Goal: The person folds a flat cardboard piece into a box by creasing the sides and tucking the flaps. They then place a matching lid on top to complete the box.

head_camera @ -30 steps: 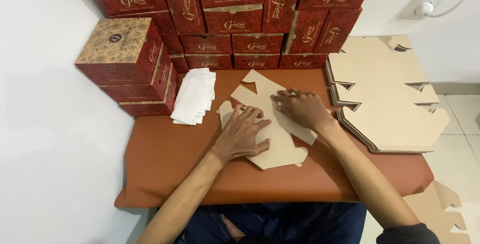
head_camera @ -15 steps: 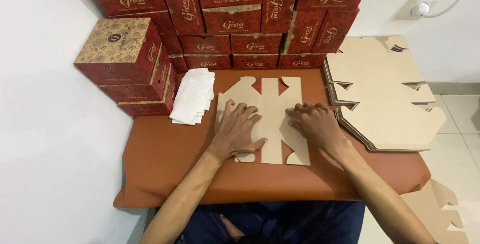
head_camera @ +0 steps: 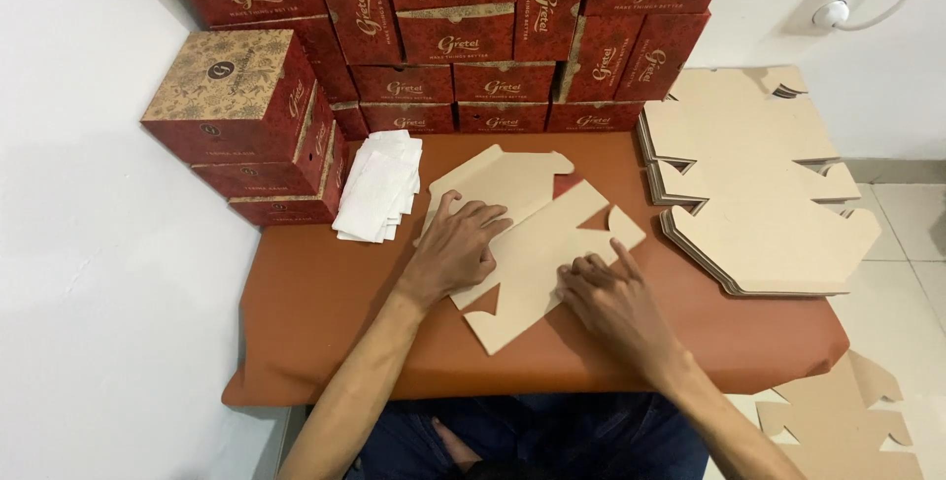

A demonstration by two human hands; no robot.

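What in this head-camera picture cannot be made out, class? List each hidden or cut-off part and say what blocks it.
- Cardboard blank: parts lie under the left hand and right hand.
- Stack of flat blanks: only the top sheet shows; the lower ones are covered.
- Red boxes: the top row is cut by the upper edge.
- Loose blanks on the floor: cut by the bottom edge.

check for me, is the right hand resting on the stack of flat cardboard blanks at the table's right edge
No, the right hand presses on the single cardboard blank mid-table, beside the left hand, apart from the stack of blanks.
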